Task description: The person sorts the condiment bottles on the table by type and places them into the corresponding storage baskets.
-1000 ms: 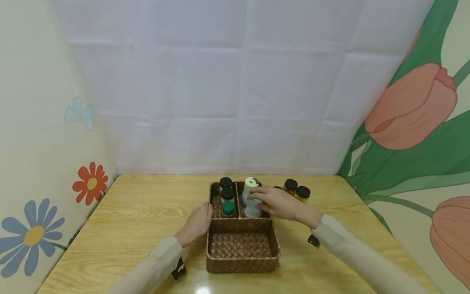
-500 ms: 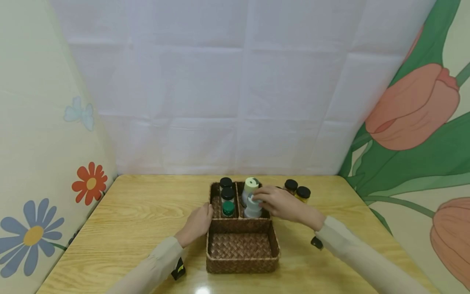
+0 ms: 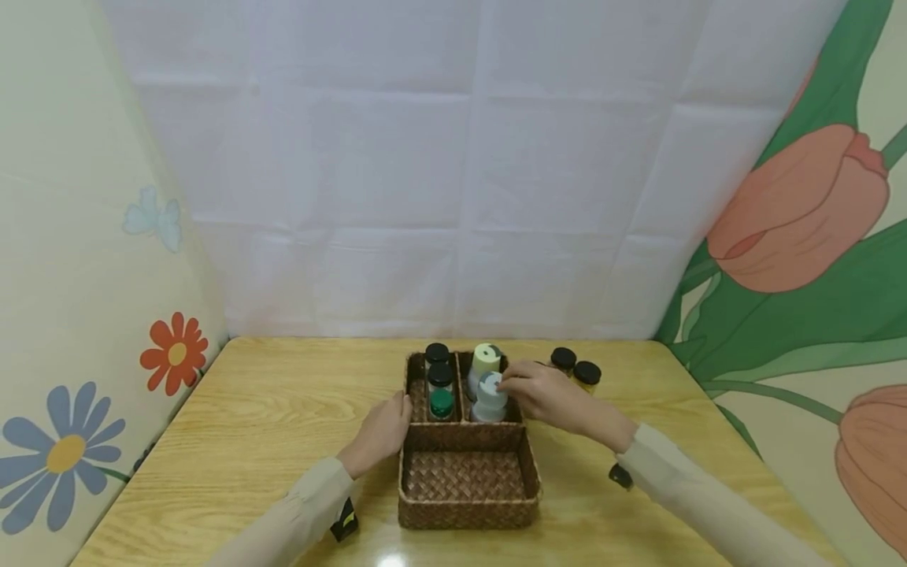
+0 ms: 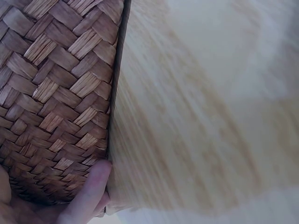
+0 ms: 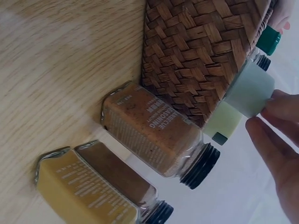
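A brown woven basket (image 3: pixel 469 512) with compartments sits on the table. My left hand (image 3: pixel 379 429) grips its left wall; a finger (image 4: pixel 96 182) lies at the woven corner in the left wrist view. Inside the back right compartment stands a bottle with a pale blue cap (image 3: pixel 492 384), in front of one with a pale yellow-green cap (image 3: pixel 486 356). My right hand (image 3: pixel 549 398) is at the right edge of the pale blue cap, fingertips right at its side and not wrapped round it. The back left compartment holds two black-capped jars (image 3: pixel 439 374) and a green-capped jar (image 3: pixel 442 403).
Right of the basket stand a barbecue seasoning jar (image 5: pixel 149 128), a brown-filled jar (image 5: pixel 117 170) and a yellow-filled jar (image 5: pixel 88 191), black-capped where visible. The basket's front compartment (image 3: pixel 464 476) shows its bare woven floor. A white cloth (image 3: pixel 368 276) hangs behind the table.
My right hand has drawn slightly to the right, its fingers moving off the pale blue cap's top to its edge. The bottle stays upright in the compartment. My left hand holds its place.
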Demonstrator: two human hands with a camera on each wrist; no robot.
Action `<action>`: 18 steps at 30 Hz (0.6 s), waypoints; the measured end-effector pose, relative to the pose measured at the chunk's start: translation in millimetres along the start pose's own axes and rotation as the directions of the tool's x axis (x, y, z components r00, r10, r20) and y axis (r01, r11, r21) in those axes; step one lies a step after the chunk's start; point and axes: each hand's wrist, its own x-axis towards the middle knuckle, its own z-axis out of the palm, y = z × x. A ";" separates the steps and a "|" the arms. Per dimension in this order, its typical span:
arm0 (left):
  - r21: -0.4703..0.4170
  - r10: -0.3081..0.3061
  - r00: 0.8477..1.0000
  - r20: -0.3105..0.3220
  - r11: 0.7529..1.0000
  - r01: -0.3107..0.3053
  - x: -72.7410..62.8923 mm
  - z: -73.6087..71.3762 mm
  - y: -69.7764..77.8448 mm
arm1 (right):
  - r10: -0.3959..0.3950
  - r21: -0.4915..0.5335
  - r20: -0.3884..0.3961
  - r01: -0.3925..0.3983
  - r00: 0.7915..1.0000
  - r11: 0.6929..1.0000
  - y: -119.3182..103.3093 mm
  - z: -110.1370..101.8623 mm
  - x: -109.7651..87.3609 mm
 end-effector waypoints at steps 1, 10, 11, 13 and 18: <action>0.002 0.004 1.000 0.001 1.000 -0.004 -0.1 -0.4 0.1 | 0.000 0.000 -0.006 0.000 1.000 1.000 0.2 0.1 -0.5; 0.009 0.011 1.000 -0.005 1.000 -0.011 -0.3 -0.6 1.2 | -0.019 -0.021 -0.043 0.018 0.999 1.000 2.3 1.7 -5.5; 0.009 0.009 1.000 -0.004 1.000 -0.009 -0.7 -0.5 1.3 | -0.022 -0.021 -0.049 0.021 0.999 1.000 2.6 2.1 -6.2; 0.010 0.013 1.000 -0.005 1.000 -0.013 -1.4 -0.4 1.4 | -0.027 -0.021 -0.061 0.025 0.998 0.999 3.2 2.2 -7.3; 0.005 0.011 1.000 -0.003 1.000 -0.011 -2.0 -0.4 1.2 | -0.037 -0.022 -0.084 0.035 0.996 0.999 5.0 2.6 -8.9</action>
